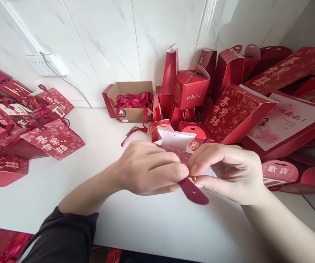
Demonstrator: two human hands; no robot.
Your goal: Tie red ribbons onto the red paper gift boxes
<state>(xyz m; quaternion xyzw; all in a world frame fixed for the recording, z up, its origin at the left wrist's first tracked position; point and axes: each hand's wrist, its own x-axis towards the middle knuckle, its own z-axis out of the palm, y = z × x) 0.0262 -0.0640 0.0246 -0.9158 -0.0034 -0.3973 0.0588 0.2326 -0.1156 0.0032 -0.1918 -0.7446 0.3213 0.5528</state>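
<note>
The small red paper gift box with a white inside sits low on the white worktop at centre frame, just behind both hands. Its top flaps stand open. In front of it, a dark red tongue-shaped strap with a punched hole hangs between the fingers, and a small gold stud shows at its upper end. The left hand has its grip closed, thumb and fingers pinched on the strap. The right hand is pinched shut at the gold stud, fingertip to fingertip with the left. By judgement the fastening is mid-way: the stud is at the strap, the box is unclosed, and no ribbon is on it. At upper centre, a brown cardboard carton holds loose red ribbons. To its right, folded red boxes are stacked against the white marble-look wall. Ribboned red cartons with gold lettering lie at the left of the frame, and larger red flat packs at the right.
</note>
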